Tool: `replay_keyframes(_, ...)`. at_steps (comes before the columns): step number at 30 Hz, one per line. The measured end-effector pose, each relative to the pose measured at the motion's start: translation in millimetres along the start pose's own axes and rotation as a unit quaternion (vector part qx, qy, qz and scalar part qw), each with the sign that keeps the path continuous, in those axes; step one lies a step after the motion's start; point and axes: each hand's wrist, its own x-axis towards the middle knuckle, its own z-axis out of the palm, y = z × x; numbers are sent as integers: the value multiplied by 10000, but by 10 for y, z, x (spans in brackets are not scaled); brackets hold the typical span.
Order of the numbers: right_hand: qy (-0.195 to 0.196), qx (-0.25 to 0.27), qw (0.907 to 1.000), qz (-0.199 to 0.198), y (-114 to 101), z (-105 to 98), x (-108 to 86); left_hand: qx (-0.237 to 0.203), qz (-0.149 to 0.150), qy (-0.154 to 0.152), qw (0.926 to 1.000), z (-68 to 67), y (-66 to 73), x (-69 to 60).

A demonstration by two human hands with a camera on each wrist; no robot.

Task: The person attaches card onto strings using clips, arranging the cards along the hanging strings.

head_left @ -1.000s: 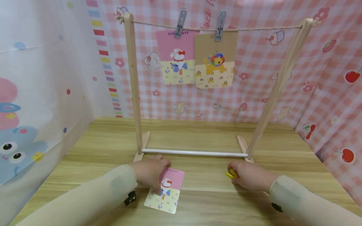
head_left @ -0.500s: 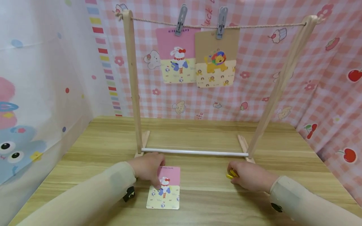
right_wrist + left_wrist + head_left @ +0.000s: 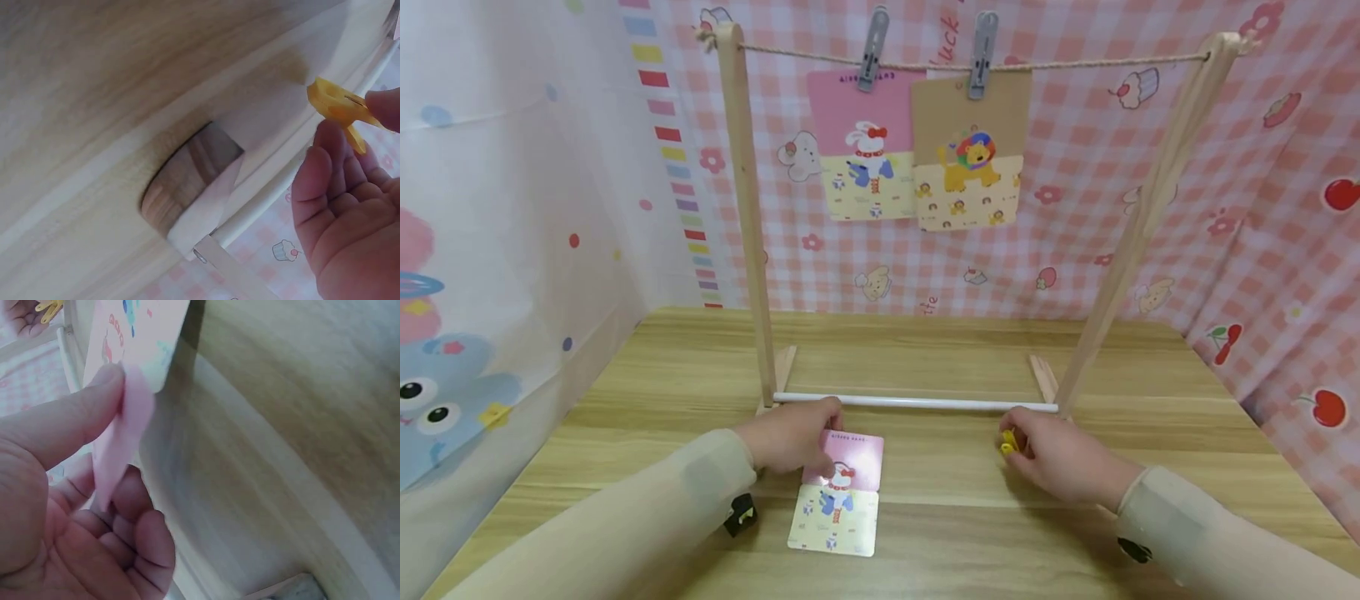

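My left hand point(image 3: 792, 435) pinches the upper left edge of a pink and pale-yellow rabbit card point(image 3: 842, 500). In the left wrist view the thumb lies over the card's pink part point(image 3: 128, 419), which is bent, with the fingers curled behind it. My right hand point(image 3: 1063, 454) holds a small yellow clothespin point(image 3: 1009, 442) between thumb and fingers, a little in front of the white bar. The right wrist view shows the yellow clothespin point(image 3: 337, 106) from close by, over the tabletop.
A wooden frame point(image 3: 747, 217) with a string point(image 3: 1105, 64) stands ahead. From the string hang another rabbit card point(image 3: 865, 179) and a lion card point(image 3: 966, 167), under grey clothespins point(image 3: 874, 50). A white bar point(image 3: 917, 403) joins its feet low down. Patterned cloth point(image 3: 1075, 250) hangs behind.
The rabbit card has straightened from its slant, and its top has come up off the table. My left hand has moved slightly forward. My right hand has also moved forward, turning the yellow clothespin.
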Motion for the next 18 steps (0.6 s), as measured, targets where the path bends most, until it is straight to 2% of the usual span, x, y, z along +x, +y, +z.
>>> replay_keyframes(9,244,753,9969,39,-5,-29,-6,-379,388,356,9979,-42,19,48)
replay_keyframes(18,556,1037,9930,45,-107,-85,-16,-853,602,531,9931,-56,80,69)
